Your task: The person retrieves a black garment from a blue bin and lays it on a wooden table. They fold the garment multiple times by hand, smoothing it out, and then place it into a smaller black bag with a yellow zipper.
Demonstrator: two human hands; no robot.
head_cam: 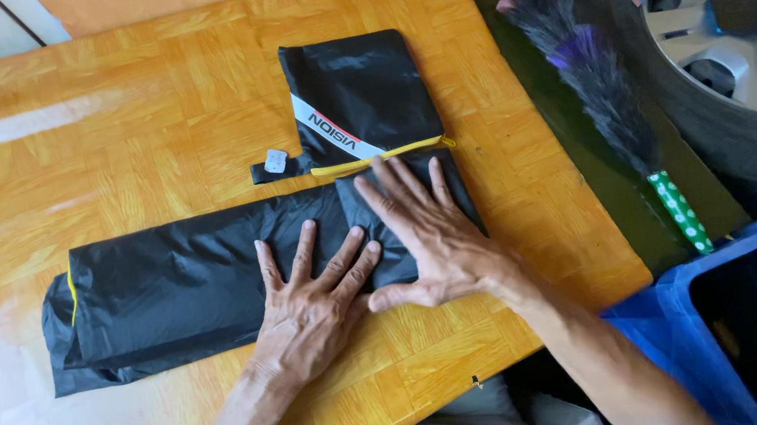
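Black folded fabric [174, 288], yellow-edged; both hands [375, 262] flat on it

Lying open: bare orange wooden counter [95, 133] leftward. Crowding the right edge: purple-grey feather duster [589, 68], grey-rimmed car wheel [726, 40], blue plastic crate [685, 318].

Wooden parquet table [141, 107] fills most of frame. Feather duster [590, 77] with green dotted handle lies right of it. Car wheel [726, 40] upper right; blue plastic bin [753, 319] lower right.
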